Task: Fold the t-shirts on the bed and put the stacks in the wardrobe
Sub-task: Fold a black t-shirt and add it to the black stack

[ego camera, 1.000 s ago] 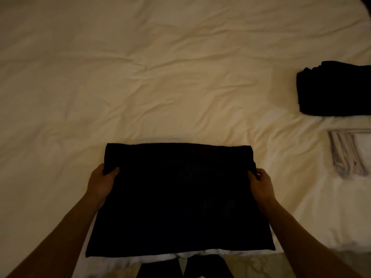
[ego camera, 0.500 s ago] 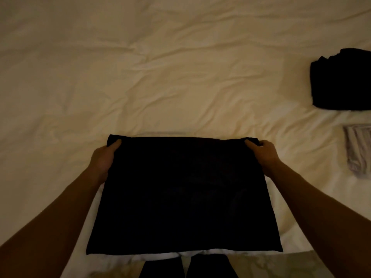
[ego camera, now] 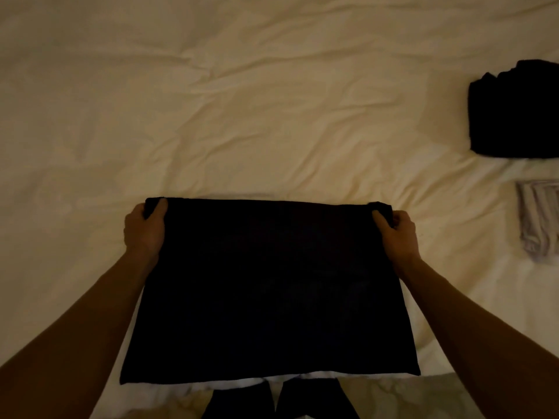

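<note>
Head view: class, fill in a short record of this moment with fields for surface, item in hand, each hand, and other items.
surface: bed with a creased cream sheet
item in hand: black t-shirt, spread flat at the near edge
left hand: grips the far left corner
right hand: grips the far right corner
other items: black stack at the right edge; pale folded stack nearer than it

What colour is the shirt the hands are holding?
Black. The t-shirt shows plainly in the head view, dark against the cream bed sheet.
</note>
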{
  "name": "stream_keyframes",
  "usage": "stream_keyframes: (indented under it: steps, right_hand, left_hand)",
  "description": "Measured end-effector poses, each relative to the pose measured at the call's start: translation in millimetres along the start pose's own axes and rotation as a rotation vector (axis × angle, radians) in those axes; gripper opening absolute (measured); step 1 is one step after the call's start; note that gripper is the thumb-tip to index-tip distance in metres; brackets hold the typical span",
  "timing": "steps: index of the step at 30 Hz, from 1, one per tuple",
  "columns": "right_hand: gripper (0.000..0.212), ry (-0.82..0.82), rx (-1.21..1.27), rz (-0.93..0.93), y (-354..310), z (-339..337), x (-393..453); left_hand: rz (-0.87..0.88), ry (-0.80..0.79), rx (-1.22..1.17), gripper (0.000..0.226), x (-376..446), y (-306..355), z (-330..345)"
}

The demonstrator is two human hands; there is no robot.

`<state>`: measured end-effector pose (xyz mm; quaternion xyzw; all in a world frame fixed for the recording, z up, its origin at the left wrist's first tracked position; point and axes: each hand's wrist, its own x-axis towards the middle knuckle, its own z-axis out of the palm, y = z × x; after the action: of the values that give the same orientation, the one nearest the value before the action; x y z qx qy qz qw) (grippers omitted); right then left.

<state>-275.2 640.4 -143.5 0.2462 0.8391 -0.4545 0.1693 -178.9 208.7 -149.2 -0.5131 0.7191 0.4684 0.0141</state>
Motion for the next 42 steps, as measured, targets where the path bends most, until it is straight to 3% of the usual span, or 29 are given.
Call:
stream_keyframes:
  steps: [5,8,11,16,19,21,24,27,33,38,42]
  right_hand:
    - [0.025,-0.075,0.151,0.084,-5,2,4]
    - [0.020,-0.008,0.137,0.005,-10,-2,9]
    - [0.020,0.097,0.075,-0.119,-22,-5,17]
    - [0.028,0.101,0.122,-0.114,-42,-2,37]
    - [0.043,-0.009,0.115,0.024,-27,-2,34]
    - [0.053,-0.050,0.028,0.084,-10,-5,23]
    - [0.062,-0.071,-0.047,0.134,13,-8,5]
    - [0.055,-0.106,-0.071,0.154,28,-13,-10]
    - [0.052,-0.184,-0.088,0.195,45,-22,-28]
    - [0.044,-0.221,-0.181,0.207,78,-38,-64]
    - [0.040,-0.168,-0.126,0.253,100,-54,-97]
  left_hand:
    - [-0.064,-0.165,-0.190,0.032,10,1,-5]
    - [-0.038,-0.123,-0.253,0.017,14,4,-7]
    - [0.040,-0.032,-0.284,0.019,18,15,-3]
    - [0.112,-0.027,-0.212,0.024,30,32,10]
    - [0.072,-0.108,-0.023,0.055,22,19,5]
    - [0.026,-0.160,0.039,0.064,10,6,-3]
    - [-0.049,-0.248,0.090,0.052,-5,-12,-13]
    - [-0.100,-0.278,0.001,0.039,-23,-23,-21]
    - [-0.143,-0.324,0.029,0.054,-60,-57,-32]
    - [-0.101,-0.287,0.213,0.044,-104,-97,-53]
    - [-0.105,-0.245,0.180,0.035,-127,-113,-77]
